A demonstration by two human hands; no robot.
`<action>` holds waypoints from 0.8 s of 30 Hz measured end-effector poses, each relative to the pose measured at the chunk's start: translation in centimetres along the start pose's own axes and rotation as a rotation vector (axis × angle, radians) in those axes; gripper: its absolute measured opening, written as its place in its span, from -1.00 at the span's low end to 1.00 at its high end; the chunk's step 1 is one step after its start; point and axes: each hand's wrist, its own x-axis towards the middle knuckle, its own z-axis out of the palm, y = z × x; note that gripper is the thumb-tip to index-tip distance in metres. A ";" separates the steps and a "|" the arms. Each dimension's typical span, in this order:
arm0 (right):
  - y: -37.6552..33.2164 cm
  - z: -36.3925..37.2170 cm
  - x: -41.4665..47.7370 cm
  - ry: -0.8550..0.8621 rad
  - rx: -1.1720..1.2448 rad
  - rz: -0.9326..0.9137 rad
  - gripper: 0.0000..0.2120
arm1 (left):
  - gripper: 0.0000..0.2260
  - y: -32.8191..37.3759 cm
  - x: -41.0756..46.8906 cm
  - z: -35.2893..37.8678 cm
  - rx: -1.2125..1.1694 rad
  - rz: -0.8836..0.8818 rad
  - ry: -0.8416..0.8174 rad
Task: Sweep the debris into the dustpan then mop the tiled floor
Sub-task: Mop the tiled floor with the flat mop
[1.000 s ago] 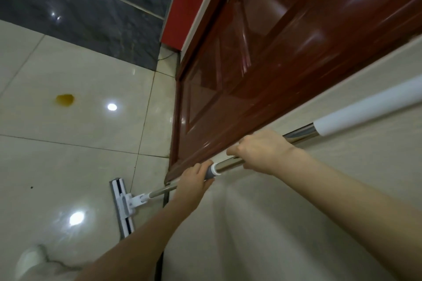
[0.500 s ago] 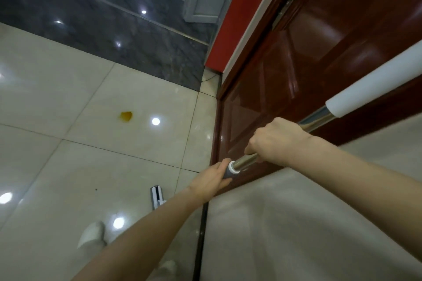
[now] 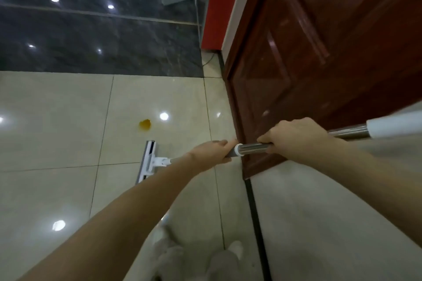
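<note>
Both hands hold a flat mop by its steel pole [image 3: 252, 149]. My left hand [image 3: 211, 151] grips the pole lower down, just below a white collar. My right hand [image 3: 294, 136] grips it higher up, short of the white foam sleeve [image 3: 392, 126]. The white mop head [image 3: 148, 161] lies flat on the glossy beige tiled floor [image 3: 57, 121]. A small yellow-orange stain [image 3: 145, 124] sits on the tile just beyond the mop head, apart from it. No dustpan is in view.
A dark red wooden door [image 3: 308, 64] stands close on the right, its lower corner near my hands. A beige wall [image 3: 331, 223] follows it. Dark marble flooring [image 3: 91, 36] lies farther ahead, with a red wall strip [image 3: 214, 7]. My white shoes [image 3: 235, 250] show below.
The view has swung and the mop head has moved forward along the floor, now closer to the yellow stain. Both hands keep their grip on the pole.
</note>
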 end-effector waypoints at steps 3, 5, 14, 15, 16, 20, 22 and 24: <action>-3.1 2.0 0.6 0.035 0.162 0.070 -0.78 | -0.67 -3.0 -1.6 0.1 0.082 0.086 -0.023; -5.7 4.1 0.3 0.077 0.282 0.101 -0.81 | -0.66 -4.5 -3.0 0.9 0.098 0.135 -0.037; -16.7 9.0 -1.1 0.031 0.545 0.254 -0.78 | -0.69 -7.3 -7.7 6.3 0.189 0.243 -0.062; -17.5 9.2 -1.3 0.016 0.563 0.274 -0.79 | -0.70 -7.2 -8.2 7.0 0.199 0.247 -0.063; -18.1 9.4 -1.7 -0.002 0.578 0.291 -0.80 | -0.70 -6.9 -8.6 7.7 0.204 0.252 -0.066; -19.7 11.3 -3.5 -0.085 0.675 0.350 -0.77 | -0.72 -5.3 -10.1 10.7 0.219 0.286 -0.089; -20.9 12.6 -4.4 -0.088 0.617 0.332 -0.76 | -0.69 -5.0 -10.9 12.0 0.224 0.249 -0.109; -22.2 13.7 -5.0 -0.092 0.632 0.333 -0.75 | -0.65 -4.8 -12.0 13.2 0.209 0.191 -0.140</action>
